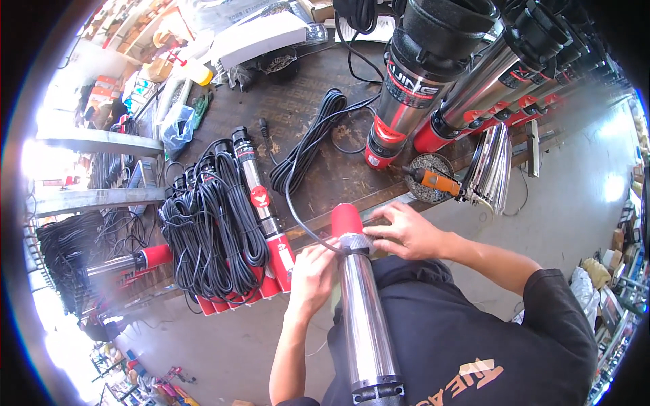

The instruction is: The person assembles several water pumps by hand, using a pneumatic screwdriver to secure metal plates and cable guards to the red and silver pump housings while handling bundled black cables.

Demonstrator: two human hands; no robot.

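A long steel submersible pump (pixel 364 314) leans against my front, its red end cap (pixel 347 220) pointing away toward the bench and its black fitting (pixel 377 392) near me. A ridged collar sits just below the cap. My left hand (pixel 314 274) grips the pump's left side at this collar, where a black cable (pixel 298 218) meets it. On the other side, my right hand (pixel 406 231) has its curled fingers against the collar and the cap's base. Both palms' inner sides are hidden. From the pump the cable runs up to a coil (pixel 311 145) on the bench.
The dark workbench (pixel 233 101) has its edge just beyond the cap. Several smaller pumps with coiled cables (pixel 213 237) stand at left. Larger pumps (pixel 413 74) line the right. An orange-handled tool (pixel 437 181) rests on a bowl of small metal parts (pixel 428 162), beside hanging metal strips (pixel 489 166).
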